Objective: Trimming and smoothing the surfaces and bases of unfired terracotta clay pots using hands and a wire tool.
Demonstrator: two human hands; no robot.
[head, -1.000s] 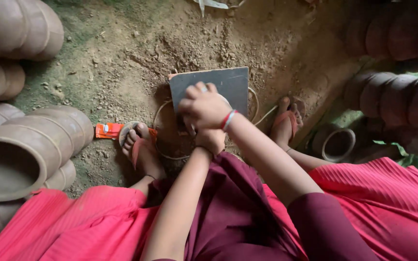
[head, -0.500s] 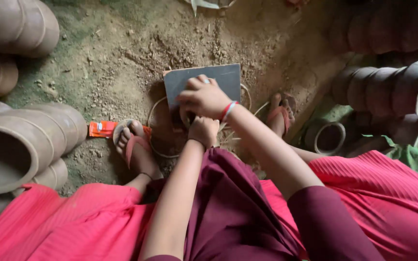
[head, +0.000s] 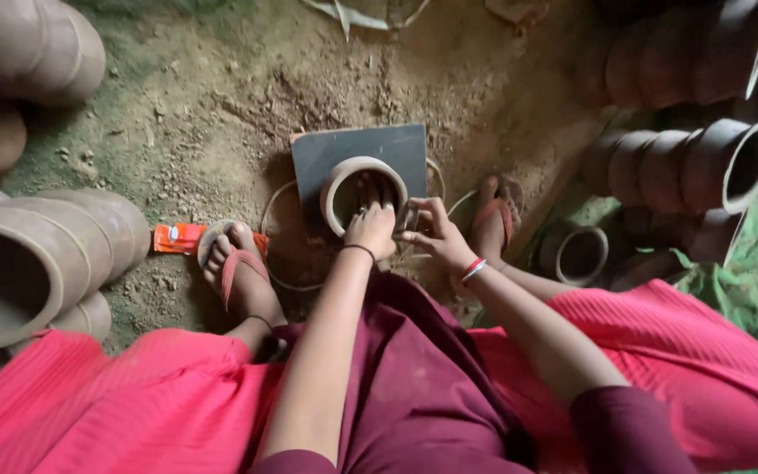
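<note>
We see a small clay pot (head: 363, 191) sitting on a dark flat board (head: 360, 158) laid on the dirt ground (head: 221, 114), straight ahead between our two feet. Our left hand (head: 371, 230) reaches over the pot's near rim, its fingers dipped inside the mouth and pressed against the inner wall. Our right hand (head: 436, 235) sits just beside the pot on its right, fingers loosely curled and close against the outer wall; we cannot tell whether it grips anything. The two hands nearly meet at the near rim. Stacked clay pots (head: 28, 254) lie on the left, and more stacked pots (head: 686, 167) on the right.
</note>
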